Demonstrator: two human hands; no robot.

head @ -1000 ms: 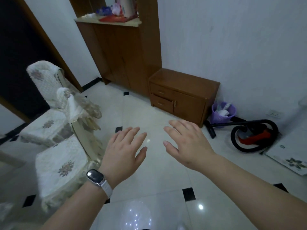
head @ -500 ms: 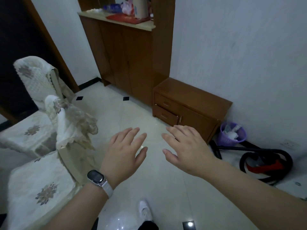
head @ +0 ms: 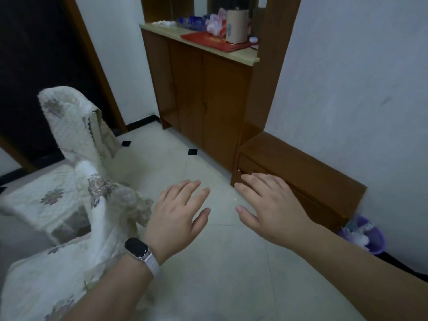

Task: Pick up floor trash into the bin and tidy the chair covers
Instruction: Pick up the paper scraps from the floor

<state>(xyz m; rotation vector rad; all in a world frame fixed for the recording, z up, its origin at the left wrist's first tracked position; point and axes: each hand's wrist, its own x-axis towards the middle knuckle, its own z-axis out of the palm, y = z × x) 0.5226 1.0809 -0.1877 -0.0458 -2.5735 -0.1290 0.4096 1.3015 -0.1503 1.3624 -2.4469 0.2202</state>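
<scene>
Both hands are empty, fingers loose, left hand (head: 176, 218) and right hand (head: 271, 209) hovering over the floor (head: 220, 262). Rumpled chair covers (head: 108, 202) sit right beside the left one; the purple bin (head: 379, 245) is low right, behind the right forearm.

A small purple plastic bin (head: 378, 242) stands upright on the floor against the wall, to the right of the right hand (head: 271, 209) and partly hidden behind that forearm; crumpled white waste fills it. The cream quilted chair covers with dull floral patches lie left of the left hand (head: 178, 218). The farther backrest cover (head: 67, 121) sits crooked, baring a strip of tan chair back. The nearer backrest cover (head: 108, 200), lace-edged, is bunched and rumpled just beside the left hand. The farther seat cover (head: 46, 198) lies flat on its chair beyond it.
</scene>
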